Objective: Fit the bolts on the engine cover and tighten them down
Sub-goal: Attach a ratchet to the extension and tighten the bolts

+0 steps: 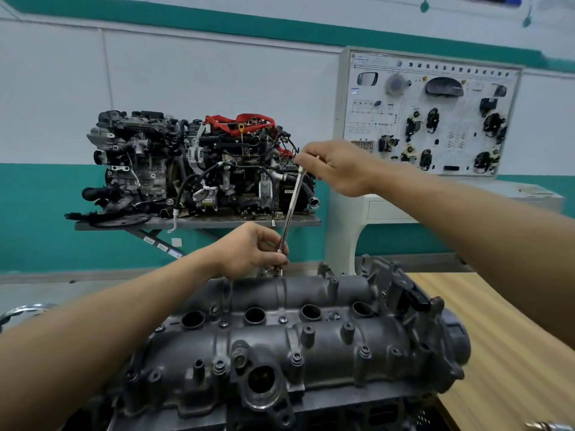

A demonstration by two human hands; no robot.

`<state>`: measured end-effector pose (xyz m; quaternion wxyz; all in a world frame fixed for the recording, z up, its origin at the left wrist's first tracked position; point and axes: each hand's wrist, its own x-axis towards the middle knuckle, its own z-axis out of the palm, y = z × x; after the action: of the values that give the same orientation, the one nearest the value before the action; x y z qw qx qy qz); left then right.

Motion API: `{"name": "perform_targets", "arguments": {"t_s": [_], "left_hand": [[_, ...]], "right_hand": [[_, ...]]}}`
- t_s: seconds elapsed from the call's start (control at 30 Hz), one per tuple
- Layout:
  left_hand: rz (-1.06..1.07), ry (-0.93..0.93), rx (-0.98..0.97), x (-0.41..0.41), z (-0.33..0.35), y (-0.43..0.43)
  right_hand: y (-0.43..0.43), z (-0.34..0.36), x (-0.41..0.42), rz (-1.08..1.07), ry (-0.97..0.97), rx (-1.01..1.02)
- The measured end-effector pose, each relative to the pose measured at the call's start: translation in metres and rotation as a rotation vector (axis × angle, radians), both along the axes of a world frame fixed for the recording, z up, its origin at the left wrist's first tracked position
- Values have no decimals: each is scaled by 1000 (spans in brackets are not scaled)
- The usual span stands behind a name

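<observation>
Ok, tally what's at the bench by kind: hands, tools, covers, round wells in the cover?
Bare hands: 2, left hand, right hand
Long chrome rod-shaped wrench: 1
Grey cast-metal engine cover: 1
Round dark wells in it: 4
Total: 8

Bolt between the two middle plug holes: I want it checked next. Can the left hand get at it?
Probably yes: the bolt sits uncovered just nearer than the left hand, though its fingers pinch the long driver.
</observation>
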<state>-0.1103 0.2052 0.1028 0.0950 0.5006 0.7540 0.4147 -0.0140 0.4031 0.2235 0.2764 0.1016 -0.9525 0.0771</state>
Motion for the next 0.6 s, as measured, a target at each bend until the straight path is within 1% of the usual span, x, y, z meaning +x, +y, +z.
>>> {"name": "perform_targets", "arguments": {"t_s": [0.1,0.2,0.33,0.5,0.6], "left_hand": [[10,5,8,-3,-3,3],[40,23,17,-5,-5,2],[67,32,7,-4,-10,5],[59,-21,28,-1,-11,6],[70,9,15,1,-11,7]], "right_hand": [[-13,7,-4,44,17,59],[-19,10,-7,37,3,77],[-18,2,-6,14,14,59],[-17,-1,-2,1,18,58],[-20,-3,-3,26,6,52]]}}
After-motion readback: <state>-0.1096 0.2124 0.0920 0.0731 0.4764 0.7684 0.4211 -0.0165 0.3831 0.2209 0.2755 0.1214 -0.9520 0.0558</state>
